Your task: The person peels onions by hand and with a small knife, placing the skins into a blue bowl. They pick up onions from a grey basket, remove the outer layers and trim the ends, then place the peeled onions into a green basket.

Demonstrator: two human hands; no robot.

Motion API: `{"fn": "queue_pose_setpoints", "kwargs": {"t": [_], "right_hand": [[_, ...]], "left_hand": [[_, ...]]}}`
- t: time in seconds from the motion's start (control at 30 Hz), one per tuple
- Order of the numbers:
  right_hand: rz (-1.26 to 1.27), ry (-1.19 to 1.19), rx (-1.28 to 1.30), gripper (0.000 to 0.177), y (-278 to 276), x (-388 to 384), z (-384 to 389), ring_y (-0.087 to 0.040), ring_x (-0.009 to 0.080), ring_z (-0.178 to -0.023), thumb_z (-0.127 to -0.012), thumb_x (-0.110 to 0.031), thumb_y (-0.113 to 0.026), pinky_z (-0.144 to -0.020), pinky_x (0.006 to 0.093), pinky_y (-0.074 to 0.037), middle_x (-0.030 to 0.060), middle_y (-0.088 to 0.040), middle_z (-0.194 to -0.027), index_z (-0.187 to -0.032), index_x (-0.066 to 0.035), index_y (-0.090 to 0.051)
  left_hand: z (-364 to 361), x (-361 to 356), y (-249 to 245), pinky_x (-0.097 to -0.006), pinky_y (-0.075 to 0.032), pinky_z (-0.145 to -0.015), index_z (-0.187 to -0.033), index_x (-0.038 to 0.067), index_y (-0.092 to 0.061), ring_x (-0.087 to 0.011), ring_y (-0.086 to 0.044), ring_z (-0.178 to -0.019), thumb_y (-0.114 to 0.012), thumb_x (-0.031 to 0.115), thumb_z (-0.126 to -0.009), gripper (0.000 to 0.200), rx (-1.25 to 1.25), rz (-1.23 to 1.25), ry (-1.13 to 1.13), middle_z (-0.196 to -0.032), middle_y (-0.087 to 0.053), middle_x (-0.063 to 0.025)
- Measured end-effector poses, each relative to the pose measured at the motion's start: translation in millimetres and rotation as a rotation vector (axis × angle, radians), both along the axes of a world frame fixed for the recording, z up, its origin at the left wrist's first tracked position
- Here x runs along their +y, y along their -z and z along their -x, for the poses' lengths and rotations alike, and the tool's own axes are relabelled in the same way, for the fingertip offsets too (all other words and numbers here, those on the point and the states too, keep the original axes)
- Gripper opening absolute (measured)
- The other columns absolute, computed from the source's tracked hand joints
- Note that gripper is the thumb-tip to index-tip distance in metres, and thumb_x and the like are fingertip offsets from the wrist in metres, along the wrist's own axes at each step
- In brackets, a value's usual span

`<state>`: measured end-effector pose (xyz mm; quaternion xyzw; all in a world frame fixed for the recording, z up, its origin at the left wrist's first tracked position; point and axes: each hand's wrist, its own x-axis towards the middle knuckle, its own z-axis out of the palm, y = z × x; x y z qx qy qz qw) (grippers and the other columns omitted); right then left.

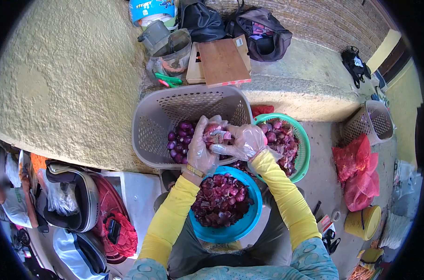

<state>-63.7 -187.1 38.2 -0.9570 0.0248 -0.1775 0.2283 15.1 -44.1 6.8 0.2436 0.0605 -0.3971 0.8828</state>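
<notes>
Both hands (248,141) wear clear plastic gloves (202,156); yellow sleeves (171,218), pale teal shirt (314,261) with ring shapes, grey trousers (276,231), gold-toned left wristband (195,170).

You have one left hand (203,150), one right hand (247,142), two grey baskets (188,103), one green basket (306,149) and one blue basin (223,236).

left fingers (201,129): hold onion (216,133) | right fingers (223,149): at onion | blue basin (257,203): peels (221,199)
</notes>
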Motion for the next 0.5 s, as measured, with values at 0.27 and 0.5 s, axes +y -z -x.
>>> {"fn": "queue_pose_setpoints", "kwargs": {"t": [0.27,0.5], "right_hand": [[-0.071,0.03,-0.023,0.07,-23.5,10.5,4.2,-0.068,0.039,-0.06,-0.077,-0.074,-0.072,-0.056,0.0486,-0.053,0.0184,-0.066,-0.064,-0.107,-0.011,-0.076],[0.08,-0.085,-0.199,0.069,-120.0,-8.4,25.3,-0.068,0.038,-0.059,-0.07,-0.074,-0.078,-0.053,0.0469,-0.052,0.0179,-0.065,-0.063,-0.093,-0.009,-0.075]], "left_hand": [[17.8,1.2,-32.8,-0.0428,-0.054,-0.102,-0.127,0.002,-0.059,-0.0263,-0.064,-0.112,-0.055,0.036,-0.107,0.04,-0.08,0.181,-0.171,-0.118,-0.066,-0.0151],[15.5,3.2,-107.9,-0.0389,-0.056,-0.099,-0.124,0.002,-0.063,-0.0242,-0.068,-0.105,-0.049,0.033,-0.109,0.037,-0.385,-0.05,0.056,-0.121,-0.067,-0.0137]]}}
